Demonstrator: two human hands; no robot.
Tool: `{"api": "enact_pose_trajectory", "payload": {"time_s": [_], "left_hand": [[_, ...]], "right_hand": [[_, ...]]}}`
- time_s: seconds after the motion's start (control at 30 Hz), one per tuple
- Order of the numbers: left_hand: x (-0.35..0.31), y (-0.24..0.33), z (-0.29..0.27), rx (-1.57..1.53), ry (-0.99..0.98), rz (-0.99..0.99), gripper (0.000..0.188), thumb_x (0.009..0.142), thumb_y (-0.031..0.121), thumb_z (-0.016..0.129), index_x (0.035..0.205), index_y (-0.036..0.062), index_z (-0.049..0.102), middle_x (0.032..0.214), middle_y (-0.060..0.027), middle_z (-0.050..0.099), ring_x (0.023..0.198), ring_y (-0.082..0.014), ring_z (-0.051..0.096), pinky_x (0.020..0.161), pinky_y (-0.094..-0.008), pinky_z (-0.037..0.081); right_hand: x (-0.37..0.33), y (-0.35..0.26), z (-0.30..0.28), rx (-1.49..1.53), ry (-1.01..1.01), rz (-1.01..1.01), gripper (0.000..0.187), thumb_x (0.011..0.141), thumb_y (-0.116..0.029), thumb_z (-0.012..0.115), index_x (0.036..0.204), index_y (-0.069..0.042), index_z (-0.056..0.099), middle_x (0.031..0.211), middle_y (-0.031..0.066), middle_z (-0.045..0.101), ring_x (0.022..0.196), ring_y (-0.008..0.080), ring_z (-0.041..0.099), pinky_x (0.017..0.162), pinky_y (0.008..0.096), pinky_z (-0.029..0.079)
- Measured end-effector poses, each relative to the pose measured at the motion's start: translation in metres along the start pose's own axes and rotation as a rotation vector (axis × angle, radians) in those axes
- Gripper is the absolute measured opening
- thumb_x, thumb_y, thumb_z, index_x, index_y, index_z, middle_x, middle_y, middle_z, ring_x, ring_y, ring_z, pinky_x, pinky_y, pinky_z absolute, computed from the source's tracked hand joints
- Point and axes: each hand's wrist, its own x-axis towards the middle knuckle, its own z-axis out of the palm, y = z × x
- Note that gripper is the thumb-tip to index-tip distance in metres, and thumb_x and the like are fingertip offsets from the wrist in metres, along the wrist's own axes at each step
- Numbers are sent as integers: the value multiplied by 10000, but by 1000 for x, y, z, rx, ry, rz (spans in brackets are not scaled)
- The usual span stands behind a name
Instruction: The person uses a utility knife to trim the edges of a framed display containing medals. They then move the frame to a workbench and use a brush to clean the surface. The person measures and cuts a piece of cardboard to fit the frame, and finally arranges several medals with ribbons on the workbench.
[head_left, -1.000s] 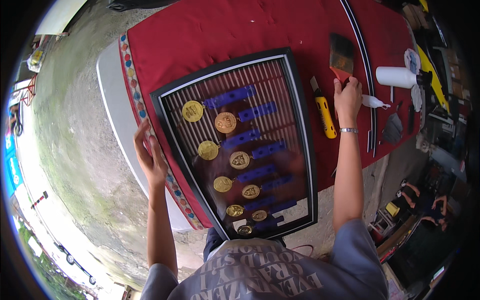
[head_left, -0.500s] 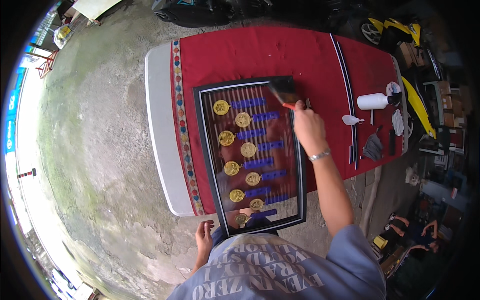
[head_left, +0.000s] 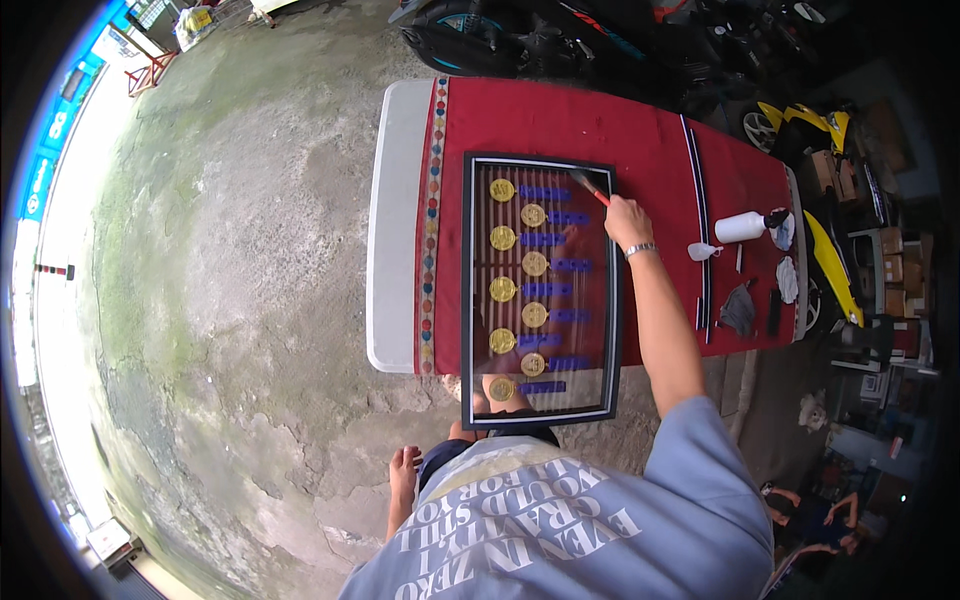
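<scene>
A paintbrush [head_left: 592, 187] with a red handle is in my right hand [head_left: 627, 222], whose fingers are closed round the handle. Its dark bristles lie at the far right corner of a black display frame [head_left: 468, 300]. Behind the frame's clear front, several gold medals [head_left: 534, 264] on blue ribbons [head_left: 571, 265] are set in two staggered columns. The frame rests on a red tablecloth [head_left: 650, 130], its near end reaching past the table edge toward my body. Low at my left side hangs my left hand [head_left: 404, 460], holding nothing, its fingers loosely bent and apart.
On the right of the table lie a white spray bottle [head_left: 738, 227], long dark strips [head_left: 699, 190], a grey cloth [head_left: 738, 308] and a white rag [head_left: 787, 280]. Motorcycles [head_left: 520, 38] stand beyond the table. People [head_left: 835, 520] are at the lower right.
The whole view has shifted and turned, so the table and frame appear further right and straighter. My right hand keeps the brush near the same corner. My left hand still hangs low.
</scene>
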Motion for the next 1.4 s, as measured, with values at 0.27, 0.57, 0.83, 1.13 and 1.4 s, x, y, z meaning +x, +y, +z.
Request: {"api": "enact_pose_trajectory", "payload": {"time_s": [0.27, 0.57, 0.83, 1.13, 1.4], "left_hand": [[-10, -41, 2, -49, 59, 8, 439, 1034, 415, 496, 1143, 23, 658, 1068, -118, 722, 879, -212, 702, 735, -332, 513], [0, -103, -7, -115, 55, -135, 476, 1023, 443, 505, 1155, 7, 643, 1058, -119, 722, 867, -221, 709, 692, -333, 521], [28, -77, 34, -87, -69, -134, 492, 1006, 451, 532, 1144, -8, 647, 1043, -136, 720, 854, -210, 681, 731, -344, 531], [45, 46, 117, -322, -378, 15, 515, 1046, 497, 447, 1201, 39, 623, 1087, -116, 699, 911, -216, 684, 787, -343, 543], [29, 33, 137, -710, -496, -189, 550, 1028, 583, 397, 1108, 82, 609, 952, -111, 702, 853, -284, 689, 771, -418, 568]], "right_hand": [[-71, -17, -102, 87, -653, -53, 256, 946, -131, 527, 1057, 36, 686, 916, 245, 718, 881, 400, 718, 733, 481, 563], [1, -2, 6, 0, -64, -6, 304, 941, -93, 468, 1193, 1, 609, 1088, 278, 695, 1068, 435, 666, 913, 515, 547], [-67, -66, 20, 4, -127, -458, 248, 932, -60, 427, 1096, 42, 584, 928, 288, 701, 870, 427, 708, 746, 521, 585], [-319, -15, 12, -96, -401, -837, 317, 907, -122, 508, 1184, -1, 602, 801, 178, 719, 772, 315, 733, 667, 410, 597], [-336, 98, -104, -414, -520, -233, 192, 867, -186, 634, 932, -36, 736, 915, 207, 726, 905, 355, 716, 783, 460, 571]]}}
